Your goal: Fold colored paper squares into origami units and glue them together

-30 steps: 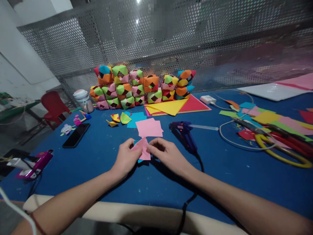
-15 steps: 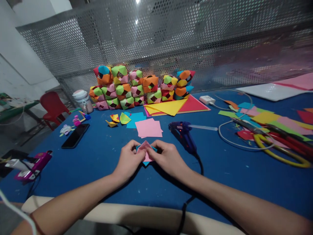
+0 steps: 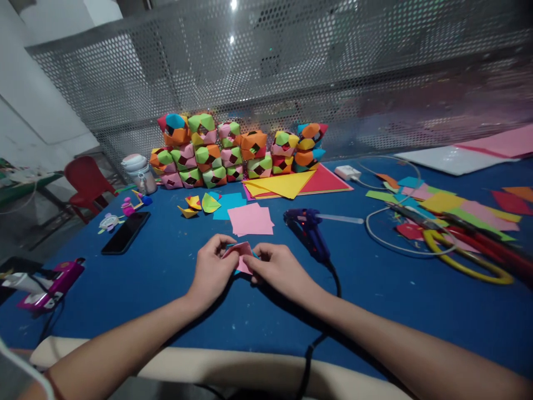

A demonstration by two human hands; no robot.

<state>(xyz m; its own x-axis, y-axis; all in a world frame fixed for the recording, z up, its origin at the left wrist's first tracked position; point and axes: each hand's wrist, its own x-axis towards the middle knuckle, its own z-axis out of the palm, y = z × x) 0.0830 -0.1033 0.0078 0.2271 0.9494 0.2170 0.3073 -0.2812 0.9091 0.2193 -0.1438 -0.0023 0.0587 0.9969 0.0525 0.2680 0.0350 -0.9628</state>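
Note:
Between my two hands is a pink square of paper lying over a blue one, whose edges peek out below and at the sides. My left hand pinches the left side of these sheets, thumb pressed on the pink face. On the right side, my right hand grips them with its thumb on top and fingers curled behind. Fingers hide much of the sheets. Just beyond lie loose pink paper squares and blue paper squares. Small folded paper pieces rest to their left.
Stacked folded-paper balls line the back by a perforated metal panel. A glue gun with its cord lies right of my hands. Farther right are scissors and paper scraps. On the left are a phone and a magenta power strip.
The pink and blue papers have turned and tilted in my hands; the pink corner that pointed away is now a slanted edge. My right fingers have curled further around the side.

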